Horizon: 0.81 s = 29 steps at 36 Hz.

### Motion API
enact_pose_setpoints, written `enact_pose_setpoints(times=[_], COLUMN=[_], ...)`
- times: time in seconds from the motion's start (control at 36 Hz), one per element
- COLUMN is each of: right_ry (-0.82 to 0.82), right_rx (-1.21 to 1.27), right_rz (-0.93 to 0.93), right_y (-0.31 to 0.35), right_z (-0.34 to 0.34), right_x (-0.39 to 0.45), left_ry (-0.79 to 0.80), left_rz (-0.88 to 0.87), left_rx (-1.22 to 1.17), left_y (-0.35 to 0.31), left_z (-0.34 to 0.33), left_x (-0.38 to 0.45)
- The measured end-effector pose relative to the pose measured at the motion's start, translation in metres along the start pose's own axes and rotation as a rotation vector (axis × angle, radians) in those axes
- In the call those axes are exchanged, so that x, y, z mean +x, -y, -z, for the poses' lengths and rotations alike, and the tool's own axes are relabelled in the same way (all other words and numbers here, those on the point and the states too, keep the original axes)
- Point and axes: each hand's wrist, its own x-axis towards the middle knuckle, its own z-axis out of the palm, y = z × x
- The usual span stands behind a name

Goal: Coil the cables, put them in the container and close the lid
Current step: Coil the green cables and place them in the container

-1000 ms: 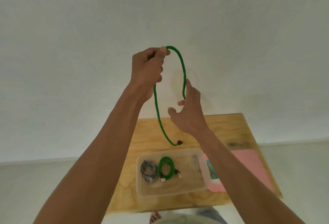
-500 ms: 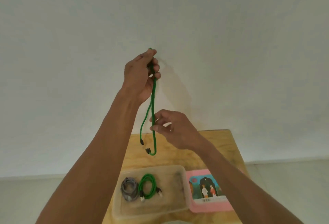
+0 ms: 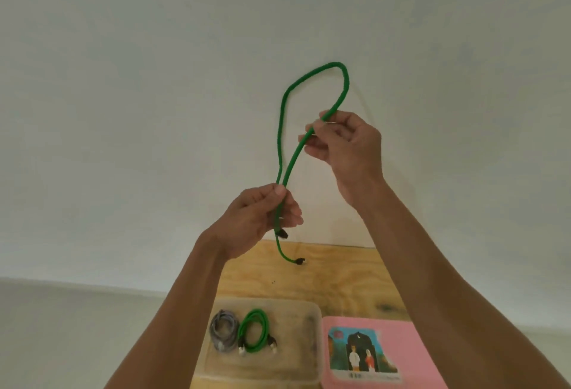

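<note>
High above the wooden table (image 3: pixel 324 268), the person's left hand (image 3: pixel 256 218) pinched both strands of a green cable (image 3: pixel 281 129) together near their ends, thumb pressed against curled fingers, probably to anchor the base of a loop; the two dark plugs hung just below that fist. Up and to the right, the right hand (image 3: pixel 346 144) held one strand between thumb and fingertips, other fingers loosely bent, apparently guiding the slack so the loop stood open rather than twisting. Raising the cable clear of the table likely let it hang freely while being coiled. Below, a clear container (image 3: pixel 309 367) sat open, holding a coiled grey cable (image 3: pixel 224 330) just beside a coiled green cable (image 3: pixel 251 331). Its pink lid (image 3: pixel 411 345) lay right beside it, close for shutting afterwards.
</note>
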Motion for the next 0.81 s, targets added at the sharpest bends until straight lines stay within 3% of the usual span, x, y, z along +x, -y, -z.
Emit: enact_pose_setpoints(times=[0.14, 0.25, 0.36, 0.44, 0.5, 0.56, 0.69, 0.81], right_ry=[-0.104, -0.185, -0.23, 0.01, 0.265, 0.397, 0.348, 0.322], right_rx=[0.052, -0.214, -0.594, -0.708, -0.81, -0.922, -0.974, -0.936], right_rz=[-0.064, -0.121, 0.153, 0.439, 0.495, 0.509, 0.665, 0.639], right_y=[0.004, -0.01, -0.026, -0.033, -0.04, -0.045, -0.046, -0.042], right_z=[0.01, 0.021, 0.033, 0.034, 0.036, 0.037, 0.032, 0.021], right_x=[0.015, 0.01, -0.003, -0.012, -0.012, -0.01, 0.002, 0.006], left_ry=[-0.047, -0.052, -0.125, -0.125, -0.095, -0.063, 0.054, 0.141], left_rz=[-0.02, 0.084, 0.17, 0.199, 0.204, 0.19, 0.12, 0.115], left_rx=[0.049, 0.054, 0.037, -0.013, -0.035, -0.067, -0.142, -0.145], left_y=[-0.013, -0.015, -0.006, -0.006, -0.009, -0.014, -0.023, -0.025], left_z=[-0.008, -0.016, -0.018, -0.018, -0.019, -0.018, -0.01, -0.002], left_x=[0.001, 0.003, 0.006, 0.006, 0.005, 0.004, -0.001, -0.006])
